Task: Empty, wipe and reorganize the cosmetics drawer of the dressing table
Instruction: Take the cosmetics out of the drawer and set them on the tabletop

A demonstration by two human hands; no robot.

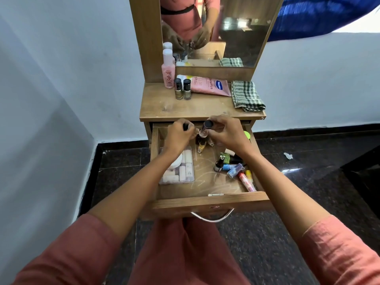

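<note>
The wooden drawer (209,202) of the dressing table stands pulled open. Over its back part my right hand (224,132) grips a small clear bottle with a dark cap (206,127). My left hand (178,134) is closed around a small dark-capped item (185,126), mostly hidden. Below the hands lies a brown nail polish bottle (201,144). A clear pouch of pale sachets (181,169) with a white round jar (176,162) fills the drawer's left side. Small bottles and tubes (234,166) lie scattered at its right.
On the tabletop (195,108) stand two gold nail polishes (182,89), a pink bottle (168,68), a pink Vaseline tube (211,86) and a folded green checked cloth (246,95). A mirror (218,29) rises behind. Dark granite floor surrounds the table; a white wall is at left.
</note>
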